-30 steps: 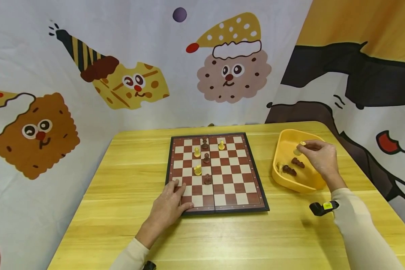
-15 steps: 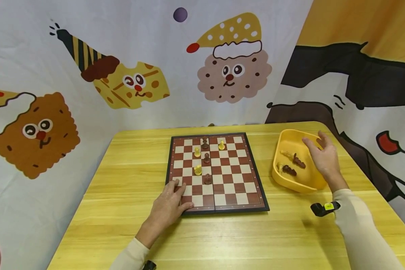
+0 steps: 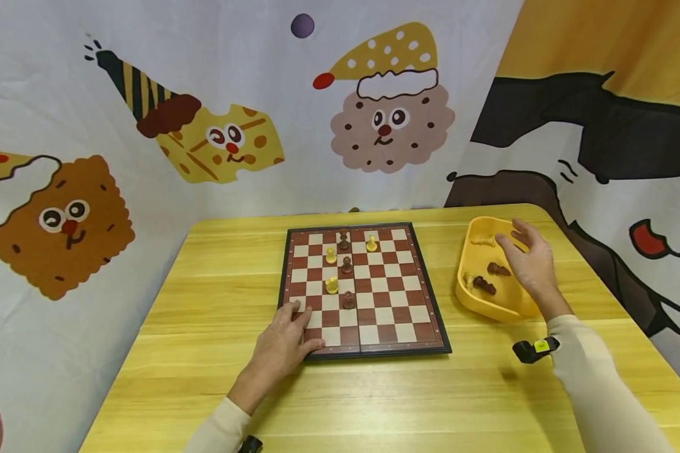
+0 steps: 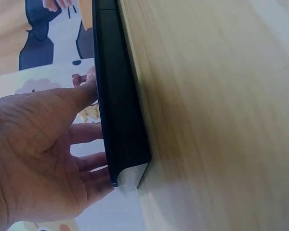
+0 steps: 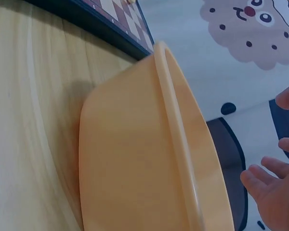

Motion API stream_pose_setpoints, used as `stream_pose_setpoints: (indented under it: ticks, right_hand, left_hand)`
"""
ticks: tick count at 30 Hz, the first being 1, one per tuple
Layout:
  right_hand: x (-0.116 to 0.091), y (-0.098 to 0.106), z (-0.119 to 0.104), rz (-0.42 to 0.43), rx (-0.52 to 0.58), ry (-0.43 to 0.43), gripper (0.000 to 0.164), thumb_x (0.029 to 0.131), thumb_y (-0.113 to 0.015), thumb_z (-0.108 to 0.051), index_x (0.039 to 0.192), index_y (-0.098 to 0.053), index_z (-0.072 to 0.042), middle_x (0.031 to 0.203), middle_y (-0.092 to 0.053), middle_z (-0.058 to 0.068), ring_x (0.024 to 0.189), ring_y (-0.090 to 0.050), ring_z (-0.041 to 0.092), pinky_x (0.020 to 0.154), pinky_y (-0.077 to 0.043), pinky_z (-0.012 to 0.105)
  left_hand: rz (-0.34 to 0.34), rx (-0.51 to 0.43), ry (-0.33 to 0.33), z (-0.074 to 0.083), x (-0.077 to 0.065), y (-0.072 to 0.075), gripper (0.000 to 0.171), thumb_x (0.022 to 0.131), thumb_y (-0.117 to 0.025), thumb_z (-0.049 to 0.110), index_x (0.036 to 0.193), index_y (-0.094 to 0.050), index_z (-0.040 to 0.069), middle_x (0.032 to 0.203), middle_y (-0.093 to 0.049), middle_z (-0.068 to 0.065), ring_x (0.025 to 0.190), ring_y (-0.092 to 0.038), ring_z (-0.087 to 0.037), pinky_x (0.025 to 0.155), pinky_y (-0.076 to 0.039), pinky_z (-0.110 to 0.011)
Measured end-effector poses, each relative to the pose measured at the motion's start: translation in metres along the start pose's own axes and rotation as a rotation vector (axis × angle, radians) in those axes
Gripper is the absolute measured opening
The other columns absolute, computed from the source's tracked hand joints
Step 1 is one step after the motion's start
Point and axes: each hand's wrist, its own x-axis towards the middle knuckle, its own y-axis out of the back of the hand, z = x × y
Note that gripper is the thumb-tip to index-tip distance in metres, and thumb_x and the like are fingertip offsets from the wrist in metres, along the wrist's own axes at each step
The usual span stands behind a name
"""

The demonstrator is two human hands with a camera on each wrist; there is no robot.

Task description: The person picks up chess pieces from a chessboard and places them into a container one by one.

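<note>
My left hand (image 3: 280, 343) rests on the near-left corner of the chessboard (image 3: 393, 308), fingers spread on its squares; in the left wrist view the fingers lie over the board's dark edge (image 4: 120, 96). Over the right part of the yellow bin (image 3: 490, 311) hovers my right hand (image 3: 529, 261), fingers apart and holding nothing. Inside the bin lie a pale yellow chess piece (image 3: 483, 240) toward the back, a brown chess piece (image 3: 498, 269) mid-bin, and another brown piece (image 3: 484, 285) beside a yellow one (image 3: 469, 280). The right wrist view shows mostly the bin's outer wall (image 5: 130, 159).
Several yellow and brown chess pieces stand on the board's left half, among them a brown queen-like piece (image 3: 348, 300) and a yellow knight (image 3: 332, 285). Another yellow piece (image 3: 371, 244) stands near the back. A printed cloth (image 3: 306, 126) hangs behind the wooden table (image 3: 374, 402).
My right hand has let go of the yellow chess piece, which now lies in the bin, then shifted slightly left. Pieces in the bin have shifted a little. The left hand stays put.
</note>
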Motion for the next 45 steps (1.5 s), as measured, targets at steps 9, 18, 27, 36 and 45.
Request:
stream_pose_setpoints:
  ticks: [9, 18, 27, 36, 45]
  right_hand:
    - [0.008, -0.019, -0.013, -0.056, 0.002, 0.034, 0.061, 0.104, -0.055, -0.042, 0.153, -0.046, -0.007, 0.149, -0.047, 0.022, 0.122, -0.057, 0.033, 0.086, -0.055, 0.029]
    - [0.014, -0.046, -0.027, -0.104, 0.076, 0.163, 0.044, 0.104, -0.060, -0.029, 0.141, -0.060, -0.005, 0.133, -0.061, 0.021, 0.110, -0.057, 0.008, 0.079, -0.046, 0.014]
    - [0.032, -0.085, -0.057, -0.133, 0.143, 0.220, 0.040, 0.101, -0.066, -0.025, 0.133, -0.066, 0.000, 0.130, -0.064, 0.019, 0.115, -0.059, 0.019, 0.087, -0.048, 0.016]
    - [0.043, -0.120, -0.073, -0.217, 0.163, 0.270, 0.036, 0.101, -0.065, -0.015, 0.131, -0.065, 0.005, 0.131, -0.063, 0.022, 0.115, -0.059, 0.033, 0.085, -0.046, 0.018]
    - [0.043, -0.153, -0.074, -0.313, 0.101, 0.236, 0.036, 0.101, -0.067, -0.015, 0.130, -0.064, 0.004, 0.130, -0.062, 0.022, 0.116, -0.058, 0.035, 0.096, -0.048, 0.048]
  left_hand:
    - [-0.006, -0.007, 0.003, -0.001, 0.000, 0.000, 0.070, 0.089, -0.078, 0.043, 0.140, -0.060, -0.002, 0.144, -0.047, -0.025, 0.134, -0.045, -0.039, 0.093, -0.053, -0.052]
    - [-0.008, 0.001, -0.028, -0.003, 0.003, 0.000, 0.071, 0.089, -0.077, 0.043, 0.139, -0.059, -0.003, 0.144, -0.046, -0.027, 0.134, -0.044, -0.040, 0.099, -0.050, -0.052]
    - [-0.004, 0.006, -0.012, -0.007, 0.002, 0.001, 0.071, 0.088, -0.078, 0.044, 0.140, -0.060, -0.002, 0.144, -0.046, -0.026, 0.133, -0.045, -0.039, 0.098, -0.050, -0.052]
    - [-0.009, -0.007, -0.004, -0.006, 0.001, 0.001, 0.071, 0.090, -0.077, 0.044, 0.141, -0.058, -0.001, 0.145, -0.046, -0.026, 0.134, -0.044, -0.039, 0.097, -0.051, -0.053]
    - [-0.015, -0.021, -0.009, -0.004, 0.001, 0.001, 0.071, 0.089, -0.077, 0.043, 0.141, -0.058, -0.002, 0.144, -0.046, -0.025, 0.134, -0.044, -0.039, 0.098, -0.050, -0.051]
